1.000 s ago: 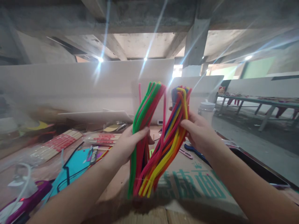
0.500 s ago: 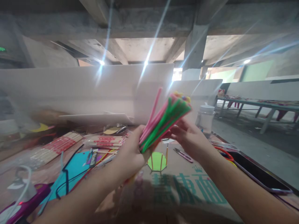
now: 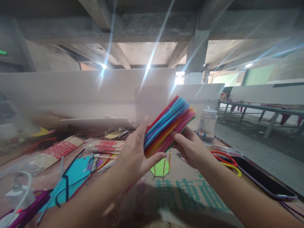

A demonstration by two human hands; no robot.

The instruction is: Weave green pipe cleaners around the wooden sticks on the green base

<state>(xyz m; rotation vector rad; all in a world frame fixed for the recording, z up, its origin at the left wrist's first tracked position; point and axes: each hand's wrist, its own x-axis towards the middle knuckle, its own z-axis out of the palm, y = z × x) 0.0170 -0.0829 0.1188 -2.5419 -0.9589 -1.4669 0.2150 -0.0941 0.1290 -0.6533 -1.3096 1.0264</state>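
Note:
A bundle of colourful pipe cleaners (image 3: 166, 125) is held up at a slant in front of me, with red, blue, purple, yellow and pink stems showing. My right hand (image 3: 187, 144) grips it from the right, thumb on the front and fingers partly hidden behind. Against its lower left end rests my left hand (image 3: 135, 152), open, thumb and fingers spread apart around that end. Below, on the printed brown board, stands a light green hexagonal piece (image 3: 161, 167) with thin upright sticks at its edges. Small scissors (image 3: 181, 156) lie beside it, partly covered by my right hand.
Packs of wooden sticks (image 3: 60, 152) and a blue sheet (image 3: 74, 172) with loose pipe cleaners lie on the left. A purple power strip (image 3: 35, 205) is at the lower left. To the right are a clear bottle (image 3: 207, 125), red and yellow rings (image 3: 225, 158) and a phone (image 3: 263, 179).
The bundle has turned over, its visible side going from green and pink to red, blue and yellow. My left hand has loosened and spread; my right hand has closed on the bundle.

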